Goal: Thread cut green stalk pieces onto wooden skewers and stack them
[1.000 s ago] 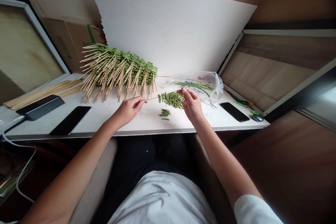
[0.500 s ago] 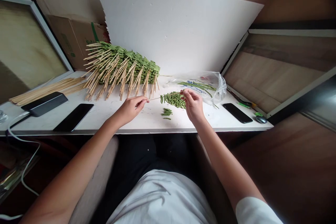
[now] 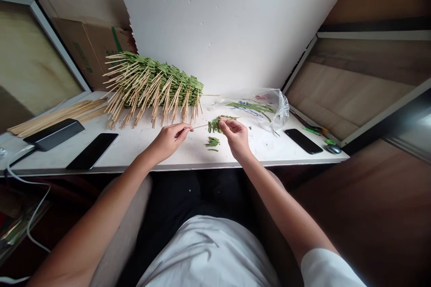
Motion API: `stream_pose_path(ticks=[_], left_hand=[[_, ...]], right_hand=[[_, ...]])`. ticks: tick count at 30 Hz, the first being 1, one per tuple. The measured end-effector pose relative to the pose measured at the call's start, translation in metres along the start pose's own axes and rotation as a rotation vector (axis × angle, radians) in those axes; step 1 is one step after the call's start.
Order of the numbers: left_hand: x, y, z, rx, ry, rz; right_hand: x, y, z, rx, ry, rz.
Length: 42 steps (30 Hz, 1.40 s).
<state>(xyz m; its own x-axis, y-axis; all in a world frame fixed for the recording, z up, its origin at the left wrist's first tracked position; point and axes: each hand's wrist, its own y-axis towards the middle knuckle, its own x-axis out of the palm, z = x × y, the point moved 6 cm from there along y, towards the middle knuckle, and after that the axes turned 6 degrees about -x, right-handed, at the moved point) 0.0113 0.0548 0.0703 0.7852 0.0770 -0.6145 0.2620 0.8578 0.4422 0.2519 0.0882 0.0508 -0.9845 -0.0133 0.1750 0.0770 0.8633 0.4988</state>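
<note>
Right now, your left hand [image 3: 171, 138] pinches a thin stick [image 3: 200, 126] above the white table [image 3: 175, 158]. Your right hand [image 3: 238, 138] curls over the green pieces [image 3: 213, 126], fingers bunched narrowly; whether they grip anything is unclear. Loaded skewers [image 3: 164, 76] lie far left, the plastic bag [image 3: 282, 110] right.

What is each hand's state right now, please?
Left hand: closed, pinching a thin pale wooden skewer.
Right hand: curled by short green bean pieces; grip unclear.
</note>
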Motion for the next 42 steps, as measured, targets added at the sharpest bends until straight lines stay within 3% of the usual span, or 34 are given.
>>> stream_pose_path(ticks=[7, 9, 14, 21, 27, 30, 35, 38, 42], left_hand=[[-0.004, 0.004, -0.021, -0.09, 0.083, 0.014], [-0.009, 0.006, -0.028, -0.094, 0.1, 0.051], [-0.013, 0.008, -0.039, -0.095, 0.12, 0.074], [-0.01, 0.008, -0.041, -0.103, 0.126, 0.051], [-0.011, 0.008, -0.04, -0.095, 0.112, 0.048], [-0.015, 0.008, -0.038, -0.098, 0.099, 0.065], [-0.016, 0.007, -0.035, -0.088, 0.051, 0.087], [-0.014, 0.006, -0.032, -0.082, 0.032, 0.078], [-0.01, 0.004, -0.027, -0.073, 0.013, 0.06]], right_hand=[[-0.011, 0.01, 0.01, 0.043, -0.042, -0.108], [-0.015, 0.014, 0.008, -0.009, -0.19, -0.205], [-0.008, 0.009, 0.009, -0.219, -0.682, -0.651], [0.003, -0.006, 0.024, -0.327, -0.914, -0.755], [0.002, -0.003, 0.019, -0.303, -0.827, -0.665], [-0.009, 0.009, 0.014, -0.172, -0.597, -0.484], [-0.032, 0.025, 0.018, 0.152, -0.013, -0.13], [-0.037, 0.029, 0.016, 0.197, 0.21, -0.017], [-0.039, 0.03, 0.011, 0.201, 0.287, 0.06]])
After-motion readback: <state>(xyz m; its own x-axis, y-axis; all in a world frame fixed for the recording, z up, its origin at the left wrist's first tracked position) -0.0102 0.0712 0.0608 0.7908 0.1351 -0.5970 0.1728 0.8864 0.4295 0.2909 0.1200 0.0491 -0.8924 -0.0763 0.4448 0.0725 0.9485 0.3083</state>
